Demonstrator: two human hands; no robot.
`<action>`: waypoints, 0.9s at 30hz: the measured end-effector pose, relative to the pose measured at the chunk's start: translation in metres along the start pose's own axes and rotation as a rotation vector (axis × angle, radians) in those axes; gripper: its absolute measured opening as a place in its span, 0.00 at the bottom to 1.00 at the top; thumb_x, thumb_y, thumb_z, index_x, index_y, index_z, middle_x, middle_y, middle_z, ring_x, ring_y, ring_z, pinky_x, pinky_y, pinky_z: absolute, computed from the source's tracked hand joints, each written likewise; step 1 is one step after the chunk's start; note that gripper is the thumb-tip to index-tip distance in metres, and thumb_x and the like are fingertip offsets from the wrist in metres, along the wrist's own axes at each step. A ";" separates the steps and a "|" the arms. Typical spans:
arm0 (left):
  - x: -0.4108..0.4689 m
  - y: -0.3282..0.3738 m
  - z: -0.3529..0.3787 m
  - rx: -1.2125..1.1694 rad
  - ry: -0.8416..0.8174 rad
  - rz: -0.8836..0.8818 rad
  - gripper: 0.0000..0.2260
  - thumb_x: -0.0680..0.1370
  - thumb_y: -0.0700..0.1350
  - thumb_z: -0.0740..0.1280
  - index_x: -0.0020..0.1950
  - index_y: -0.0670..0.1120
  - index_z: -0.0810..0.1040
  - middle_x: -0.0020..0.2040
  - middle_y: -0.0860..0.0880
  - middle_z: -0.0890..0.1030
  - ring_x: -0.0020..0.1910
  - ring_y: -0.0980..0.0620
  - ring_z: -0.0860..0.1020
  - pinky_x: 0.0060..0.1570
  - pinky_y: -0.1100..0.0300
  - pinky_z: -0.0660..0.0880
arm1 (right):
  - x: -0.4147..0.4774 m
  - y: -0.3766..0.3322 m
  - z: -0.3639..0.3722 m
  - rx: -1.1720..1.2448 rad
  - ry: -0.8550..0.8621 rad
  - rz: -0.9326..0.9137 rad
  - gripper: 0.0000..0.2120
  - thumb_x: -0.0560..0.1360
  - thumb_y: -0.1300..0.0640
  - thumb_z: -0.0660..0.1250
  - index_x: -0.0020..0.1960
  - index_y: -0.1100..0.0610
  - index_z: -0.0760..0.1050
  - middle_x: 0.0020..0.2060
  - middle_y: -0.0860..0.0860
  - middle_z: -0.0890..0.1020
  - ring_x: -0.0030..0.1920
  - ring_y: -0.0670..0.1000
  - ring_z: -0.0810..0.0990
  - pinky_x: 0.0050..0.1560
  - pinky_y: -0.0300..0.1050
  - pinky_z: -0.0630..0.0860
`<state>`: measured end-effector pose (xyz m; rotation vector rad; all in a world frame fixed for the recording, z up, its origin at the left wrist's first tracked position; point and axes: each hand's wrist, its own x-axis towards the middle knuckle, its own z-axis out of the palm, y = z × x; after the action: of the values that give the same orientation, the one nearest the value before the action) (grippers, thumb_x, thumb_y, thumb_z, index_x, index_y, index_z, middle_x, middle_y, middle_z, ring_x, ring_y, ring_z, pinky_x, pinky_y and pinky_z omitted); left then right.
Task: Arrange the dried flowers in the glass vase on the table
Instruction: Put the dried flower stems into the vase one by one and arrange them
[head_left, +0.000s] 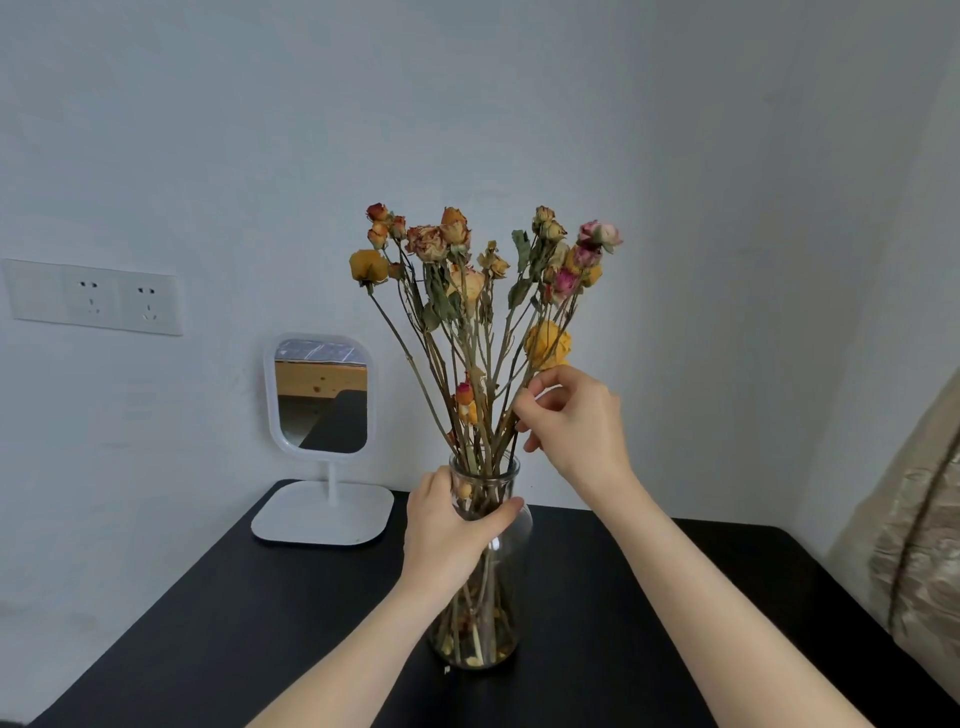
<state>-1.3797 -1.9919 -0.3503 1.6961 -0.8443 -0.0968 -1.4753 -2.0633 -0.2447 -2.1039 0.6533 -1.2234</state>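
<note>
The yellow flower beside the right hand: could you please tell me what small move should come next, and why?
The right hand pinches a stem just below the yellow flower, which sits lower than the other blooms and leans right; the left hand grips the glass vase at its neck. So probably ease that stem upward and inward.

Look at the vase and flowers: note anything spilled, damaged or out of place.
Loose petal bits lie in the bottom of the glass vase, and one crumb lies on the black table beside its base.
</note>
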 end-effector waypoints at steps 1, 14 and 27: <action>0.000 0.000 0.000 -0.002 -0.001 0.002 0.24 0.64 0.60 0.73 0.54 0.51 0.73 0.50 0.54 0.74 0.54 0.54 0.73 0.56 0.52 0.75 | 0.000 0.001 0.000 0.024 -0.020 0.007 0.05 0.72 0.58 0.66 0.39 0.51 0.73 0.30 0.52 0.82 0.23 0.44 0.78 0.30 0.38 0.76; 0.000 0.000 0.000 -0.015 -0.002 0.014 0.22 0.64 0.60 0.73 0.52 0.52 0.73 0.48 0.54 0.74 0.53 0.53 0.73 0.55 0.50 0.75 | -0.015 0.020 0.001 -0.179 -0.304 0.022 0.06 0.73 0.59 0.67 0.39 0.50 0.75 0.30 0.48 0.81 0.23 0.43 0.78 0.32 0.38 0.78; 0.001 -0.001 0.001 -0.013 0.005 0.023 0.24 0.63 0.61 0.73 0.54 0.52 0.73 0.50 0.54 0.75 0.54 0.54 0.73 0.55 0.50 0.75 | -0.017 0.025 0.003 -0.091 -0.208 -0.004 0.05 0.75 0.58 0.66 0.41 0.51 0.74 0.29 0.47 0.80 0.23 0.43 0.77 0.30 0.35 0.76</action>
<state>-1.3790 -1.9926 -0.3513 1.6736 -0.8580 -0.0817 -1.4831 -2.0685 -0.2735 -2.2702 0.6212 -0.9756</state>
